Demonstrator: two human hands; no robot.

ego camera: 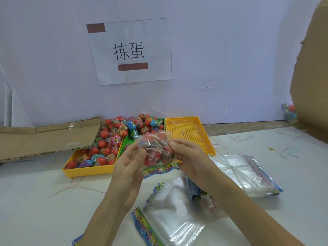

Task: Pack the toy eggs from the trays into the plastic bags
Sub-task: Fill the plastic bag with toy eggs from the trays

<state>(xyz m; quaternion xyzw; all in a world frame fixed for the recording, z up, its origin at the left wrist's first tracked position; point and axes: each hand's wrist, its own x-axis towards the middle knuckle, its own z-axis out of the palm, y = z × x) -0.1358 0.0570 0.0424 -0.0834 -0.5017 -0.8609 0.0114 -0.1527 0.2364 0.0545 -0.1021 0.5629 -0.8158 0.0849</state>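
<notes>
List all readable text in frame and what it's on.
"拣蛋": on the paper sign taped to the wall.
Egg wrappers in the trays: printed labels, too small to read.
Bag edge strips: colourful print, blurred.
Bag of eggs in the hands: nothing legible.

A white paper sheet (130, 51) stuck to the wall bears the only legible writing: two large black Chinese characters, 拣蛋, printed across its middle. Above and left of the characters on that sheet sits a brown rectangular patch (96, 28), and below them a second, longer brown patch (133, 66); neither shows readable text. Well below the sheet, the printed bands on the toy eggs (104, 134) and on the bag edges (142, 226) are too small and blurred to read.
</notes>
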